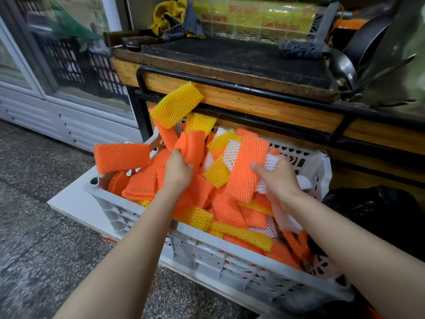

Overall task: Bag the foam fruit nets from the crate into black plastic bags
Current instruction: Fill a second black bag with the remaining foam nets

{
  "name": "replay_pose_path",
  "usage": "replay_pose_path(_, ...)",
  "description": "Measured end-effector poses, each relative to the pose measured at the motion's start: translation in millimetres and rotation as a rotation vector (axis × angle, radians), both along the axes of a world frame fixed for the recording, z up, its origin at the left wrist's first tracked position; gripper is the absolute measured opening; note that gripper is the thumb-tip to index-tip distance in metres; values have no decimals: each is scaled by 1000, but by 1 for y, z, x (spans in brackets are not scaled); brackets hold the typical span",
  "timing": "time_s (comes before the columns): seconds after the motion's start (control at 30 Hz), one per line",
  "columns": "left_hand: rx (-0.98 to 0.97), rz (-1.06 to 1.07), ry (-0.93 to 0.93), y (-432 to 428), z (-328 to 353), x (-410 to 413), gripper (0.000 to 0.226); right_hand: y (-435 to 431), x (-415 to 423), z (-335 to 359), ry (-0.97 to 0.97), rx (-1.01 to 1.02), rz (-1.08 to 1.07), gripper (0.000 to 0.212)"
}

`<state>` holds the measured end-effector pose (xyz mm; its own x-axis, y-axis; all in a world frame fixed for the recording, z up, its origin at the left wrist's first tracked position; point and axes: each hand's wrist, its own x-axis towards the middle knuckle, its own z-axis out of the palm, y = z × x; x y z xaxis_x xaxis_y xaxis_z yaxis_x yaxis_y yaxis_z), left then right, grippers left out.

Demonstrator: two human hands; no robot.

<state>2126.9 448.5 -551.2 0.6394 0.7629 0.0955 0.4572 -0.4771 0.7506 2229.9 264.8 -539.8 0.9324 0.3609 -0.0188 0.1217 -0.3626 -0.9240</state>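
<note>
left grip (178, 171) is closed round a bunch of orange foam nets (193, 146). right grip (279, 177) pins an orange net (243, 171) and white ones under its thumb. both are over the heaped crate (202, 247). the black bag (372, 208) lies crumpled beside it, so loose handfuls could shed nets onto the floor (46, 226).

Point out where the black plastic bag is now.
Head view, right side: the black plastic bag sits low beside the right end of the grey crate, below the wooden counter.
</note>
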Motion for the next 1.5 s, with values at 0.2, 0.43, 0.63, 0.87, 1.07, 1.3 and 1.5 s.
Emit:
replay_pose_path(0.2,27,70,-279,-22,24,-20,46,-18,-15,33,-66,-16,-34,46)
replay_pose_path(0.43,140,-165,-554,-105,65,-36,46,-44,-38,66,-165,-48,-83,49)
replay_pose_path(0.63,207,-329,-661,-168,70,-53,47,-77,-69,100,-145,186,-28,51)
replay_pose_path(0.87,324,-409,-724,-224,84,-73,51,-138,-116,134,-150,407,194,11)
replay_pose_path(1.07,301,-609,-746,-271,91,-85,52,-194,-128,141,-226,436,202,15)
replay_pose_path(1.3,186,-847,-666,-317,93,-95,47,-258,-128,129,-234,336,92,14)
replay_pose_path(1.5,183,-1069,-477,-335,85,-91,43,-295,-127,116,-198,308,-39,20)
